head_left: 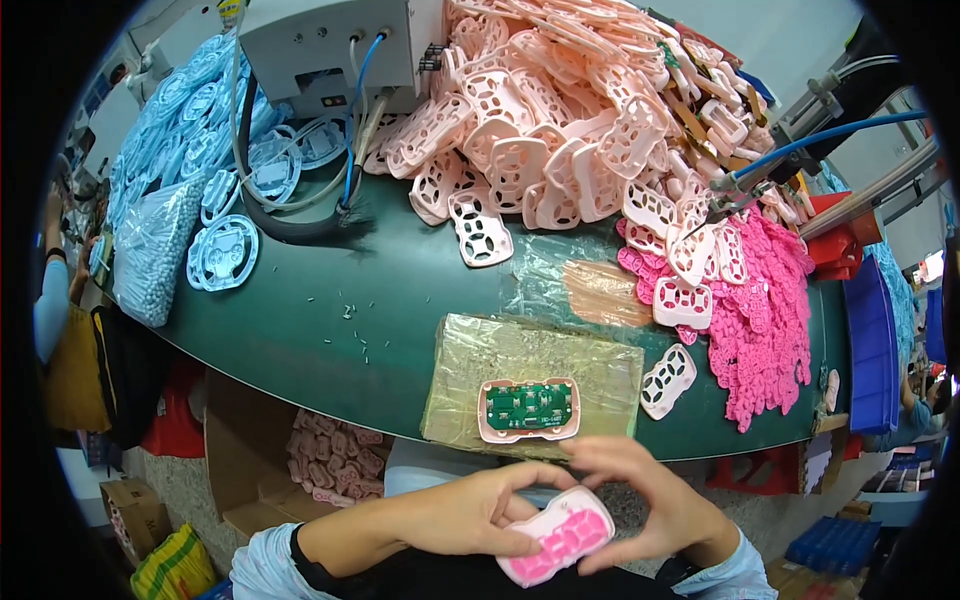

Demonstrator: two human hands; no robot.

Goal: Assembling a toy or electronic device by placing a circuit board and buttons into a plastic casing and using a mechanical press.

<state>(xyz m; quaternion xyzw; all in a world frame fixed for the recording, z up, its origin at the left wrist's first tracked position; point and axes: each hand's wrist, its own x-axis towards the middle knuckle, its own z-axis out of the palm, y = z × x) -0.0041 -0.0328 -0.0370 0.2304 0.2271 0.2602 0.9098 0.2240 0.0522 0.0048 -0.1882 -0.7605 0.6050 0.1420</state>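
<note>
My left hand (497,515) is closed on a pale pink plastic casing (553,528) with a bright pink button pad set in its openings. The casing is tilted, close to my body. My right hand (655,500) curves around its right end, fingers and thumb wide apart; whether the tips touch the casing is hard to see. Beyond my hands, a pale pink shell with a green circuit board (530,407) inside lies on a block wrapped in yellowish film (455,375). Right of the block rests a separate pale pink cover (668,381) with cut-out holes.
Pale pink covers (520,165) are heaped at the back of the green table (290,325); bright pink button pads (760,335) are piled at right. Blue plastic parts (222,252), a bag of white pieces (155,255) and a grey machine box (335,45) stand at left. Small pins (349,312) lie scattered.
</note>
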